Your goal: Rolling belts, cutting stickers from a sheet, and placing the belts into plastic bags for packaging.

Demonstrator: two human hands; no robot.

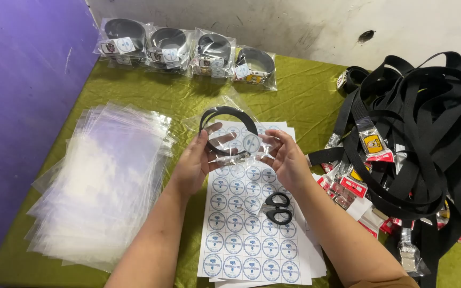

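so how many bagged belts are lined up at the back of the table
4, in a row along the far edge: first bagged belt at far left, second, third, fourth rightmost. Both hands hold another bag nearer the camera.

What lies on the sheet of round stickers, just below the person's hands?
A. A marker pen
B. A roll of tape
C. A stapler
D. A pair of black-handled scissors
D. A pair of black-handled scissors rests on the sticker sheet, below the left hand and right hand, which together hold a clear bag with a coiled black belt above it.
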